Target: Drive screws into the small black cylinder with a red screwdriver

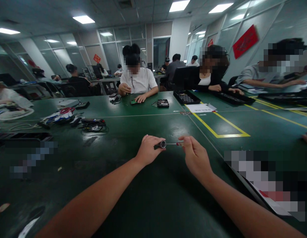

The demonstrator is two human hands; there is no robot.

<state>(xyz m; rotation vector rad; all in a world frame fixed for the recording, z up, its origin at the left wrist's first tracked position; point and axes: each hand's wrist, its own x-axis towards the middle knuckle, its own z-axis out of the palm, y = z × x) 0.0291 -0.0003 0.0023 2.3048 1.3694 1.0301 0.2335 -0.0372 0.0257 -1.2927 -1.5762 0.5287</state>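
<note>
My left hand [148,149] is closed around a small dark cylindrical part [162,144] with a round metal end facing right. My right hand [195,154] pinches a thin screwdriver [175,143] with a red collar, its shaft pointing left into the end of the cylinder. Both hands hover just above the dark green table [133,185], a little apart from each other, with the tool bridging the gap.
A bundle of cables [93,125] and red-handled scissors [67,110] lie at the left. A black parts tray [186,97], a paper sheet [201,107] and yellow floor-tape lines [218,134] sit to the right. Several people sit across the table; one in white [137,81] faces me.
</note>
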